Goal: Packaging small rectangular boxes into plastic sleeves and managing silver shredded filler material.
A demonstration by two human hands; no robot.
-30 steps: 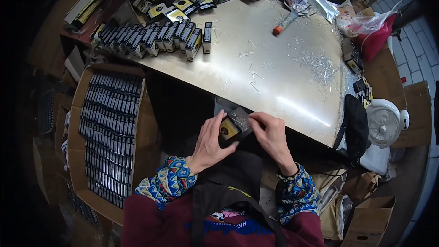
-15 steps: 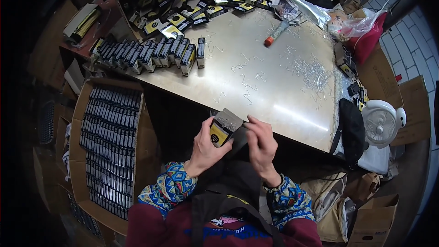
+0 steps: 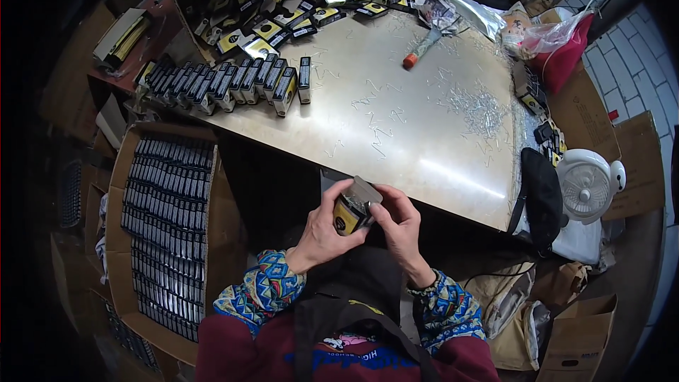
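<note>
In front of my body, just below the table edge, my left hand (image 3: 318, 239) is wrapped round a small black and yellow cardboard box (image 3: 346, 219). The box is tilted, its top flap stands up, and shiny wire-like pieces show in the opening. On its right side my right hand (image 3: 399, 226) is closed at the opening, thumb and fingers pressed against the flap and rim. Whether a wire piece is between those fingertips is hidden. Beyond the hands lies the pale table top (image 3: 311, 138), with a heap of thin bent metal wires (image 3: 474, 110) at its right.
A row of upright filled-looking boxes (image 3: 233, 81) lines the table's left part, behind it a pile of loose boxes (image 3: 311, 3). An orange-ended tool (image 3: 419, 53) lies farther back. At left stands a carton (image 3: 117, 240) packed with boxes; at right, a white fan (image 3: 585, 187).
My right hand has come in from beside the box and closed on its opening. The box has shifted slightly right and down in my left hand. The view has moved a little.
</note>
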